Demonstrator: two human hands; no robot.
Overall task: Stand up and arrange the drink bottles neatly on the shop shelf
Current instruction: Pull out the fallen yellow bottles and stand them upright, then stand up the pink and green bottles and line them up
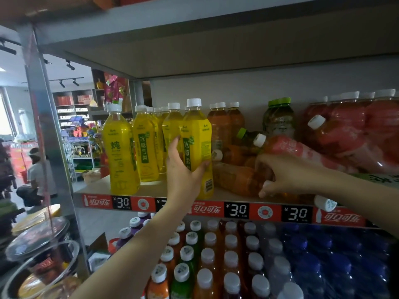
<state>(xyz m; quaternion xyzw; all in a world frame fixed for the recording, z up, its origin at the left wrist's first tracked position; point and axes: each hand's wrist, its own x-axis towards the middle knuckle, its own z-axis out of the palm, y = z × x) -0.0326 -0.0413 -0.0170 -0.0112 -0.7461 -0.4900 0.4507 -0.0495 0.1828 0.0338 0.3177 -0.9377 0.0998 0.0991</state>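
Shelf (149, 192): left hand (183, 169) grips upright yellow bottle (197, 147).

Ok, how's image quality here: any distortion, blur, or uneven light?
Head view: wide-angle bend curves the shelf edge; bright daylight washes out the shop at left, the shelf underside is dark; the red bottles at right look soft; the yellow bottle is sharp.

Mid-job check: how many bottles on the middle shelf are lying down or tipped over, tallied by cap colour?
Fallen white-capped bottles: 5 (one, an orange bottle, gripped by the right hand)
Fallen green-capped bottles: 1
Total: 6, as far as visible
Not counted: the upright yellow bottle in the left hand.
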